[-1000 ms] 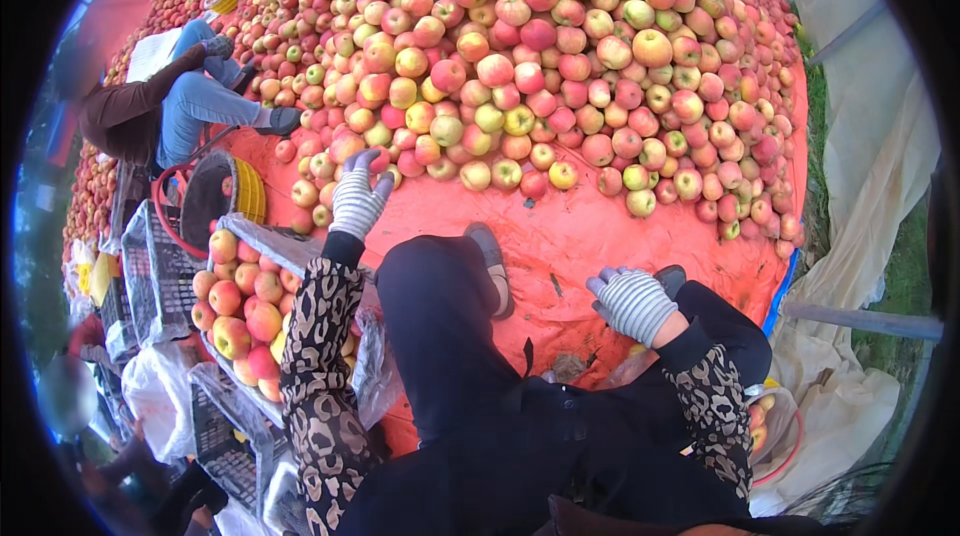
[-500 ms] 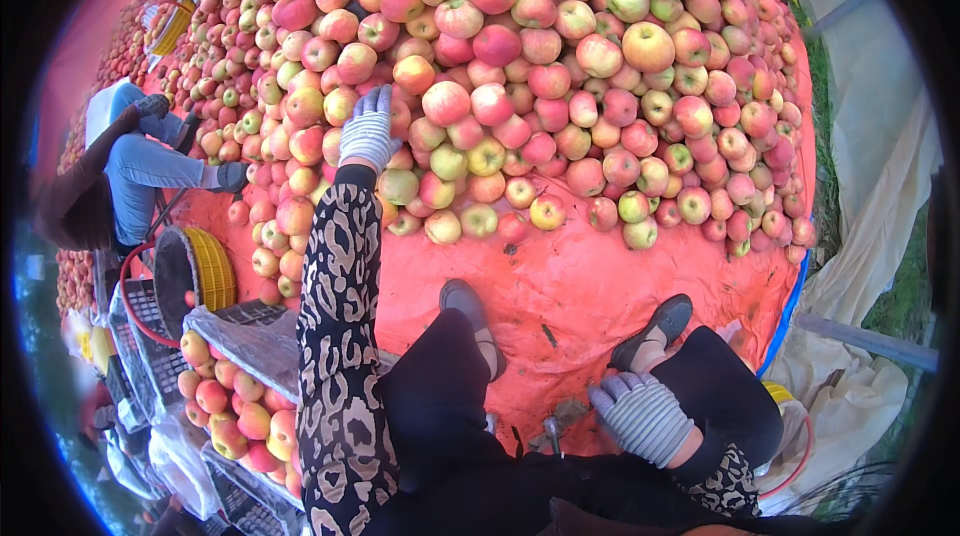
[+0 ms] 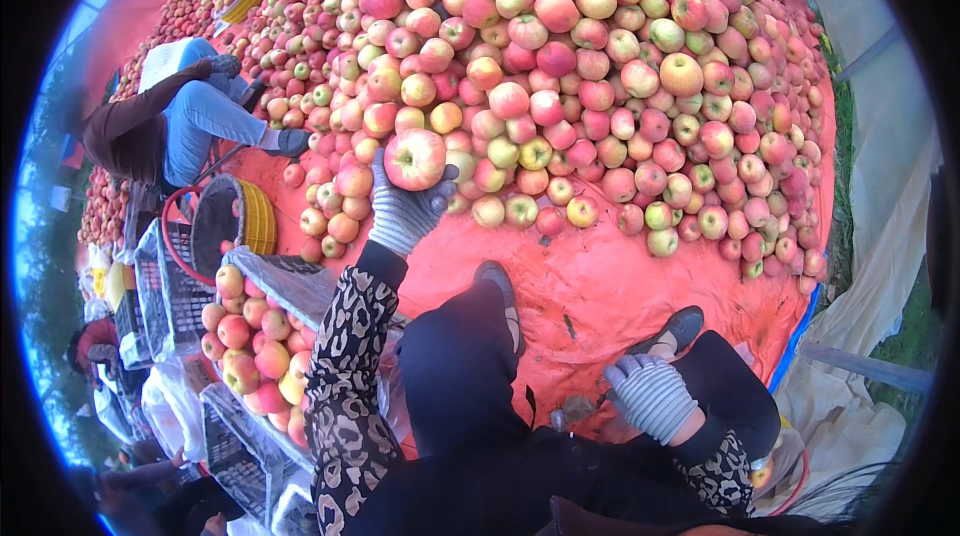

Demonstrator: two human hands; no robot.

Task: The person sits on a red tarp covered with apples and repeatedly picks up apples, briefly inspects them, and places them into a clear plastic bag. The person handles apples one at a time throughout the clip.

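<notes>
My left hand (image 3: 408,214), in a grey striped glove, is closed round a large red-and-yellow apple (image 3: 415,160). It holds the apple up at the near left edge of a big apple pile (image 3: 600,96). My right hand (image 3: 653,398), gloved the same way, lies over my right leg with its fingers stretched out and nothing in it. Its palm side is hidden. The apples in the heap range from deep pink to yellow-green.
Red sheeting (image 3: 570,286) lies under the pile and my feet. To the left stand a yellow bucket (image 3: 258,216) with a red handle and a plastic-lined crate (image 3: 310,286) of apples. Another person (image 3: 190,121) sits at the upper left. A metal pole (image 3: 868,368) runs at the right.
My left hand, earlier reaching flat over the pile, has drawn back toward me and now grips an apple. The view has swung left. My right hand stays on my leg.
</notes>
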